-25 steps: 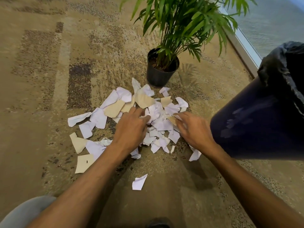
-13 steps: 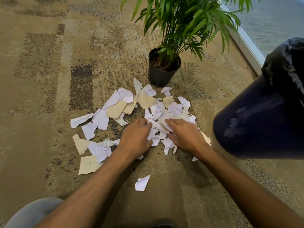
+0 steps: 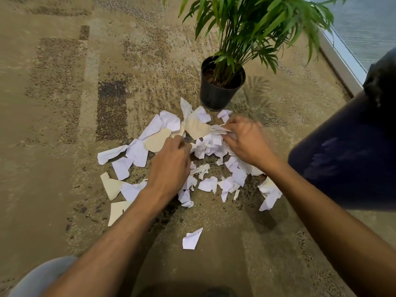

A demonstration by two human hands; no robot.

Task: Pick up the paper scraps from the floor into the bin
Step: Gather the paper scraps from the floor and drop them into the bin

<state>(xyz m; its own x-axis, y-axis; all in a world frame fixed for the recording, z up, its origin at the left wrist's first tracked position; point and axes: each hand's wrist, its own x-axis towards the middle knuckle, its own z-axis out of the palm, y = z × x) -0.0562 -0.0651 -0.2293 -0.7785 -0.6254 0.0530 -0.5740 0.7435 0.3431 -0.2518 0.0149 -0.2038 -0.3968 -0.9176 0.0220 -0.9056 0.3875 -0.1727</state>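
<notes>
A scatter of white and beige paper scraps (image 3: 137, 151) lies on the carpet in front of me. My left hand (image 3: 169, 166) rests with curled fingers on the middle of the pile, over a bunch of scraps (image 3: 203, 146). My right hand (image 3: 246, 140) is lifted a little at the pile's right side and pinches a few white scraps (image 3: 218, 129). A dark blue bin (image 3: 347, 159) with a black liner stands close on the right. One white scrap (image 3: 191, 239) lies apart, nearer to me.
A potted palm in a black pot (image 3: 216, 93) stands just behind the pile, its leaves hanging over it. A window ledge (image 3: 340, 58) runs along the far right. Patterned tan carpet (image 3: 64, 103) spreads to the left. My knee (image 3: 40, 275) shows at bottom left.
Both hands have drawn scraps together toward the pile's middle. My right hand has then risen and shifted away from me with scraps in its fingers. The view has shifted slightly.
</notes>
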